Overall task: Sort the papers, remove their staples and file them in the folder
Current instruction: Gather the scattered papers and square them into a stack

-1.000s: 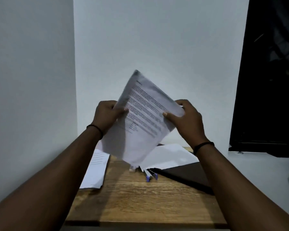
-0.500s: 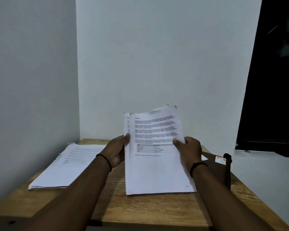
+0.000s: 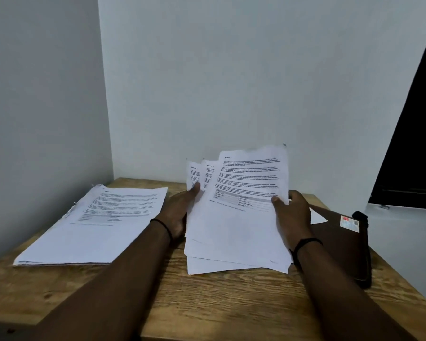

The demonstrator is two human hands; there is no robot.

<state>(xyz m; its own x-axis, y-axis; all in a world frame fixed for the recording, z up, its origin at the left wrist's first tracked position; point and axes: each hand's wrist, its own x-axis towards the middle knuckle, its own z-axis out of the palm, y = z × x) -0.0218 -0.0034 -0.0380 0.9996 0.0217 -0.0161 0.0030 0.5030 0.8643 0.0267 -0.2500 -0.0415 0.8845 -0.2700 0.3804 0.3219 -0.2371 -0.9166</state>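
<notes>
Papers (image 3: 234, 232) now fanned (three headings visible), gripped by left hand (image 3: 180, 212), right hand (image 3: 293, 215)

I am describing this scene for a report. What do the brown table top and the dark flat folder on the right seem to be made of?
The brown table top looks like wood or wood veneer with a matt finish: long grain lines run across it. The dark flat folder seems to be card or leather-like plastic, smooth and dull; the dim light leaves this open. It bears a small label.
</notes>
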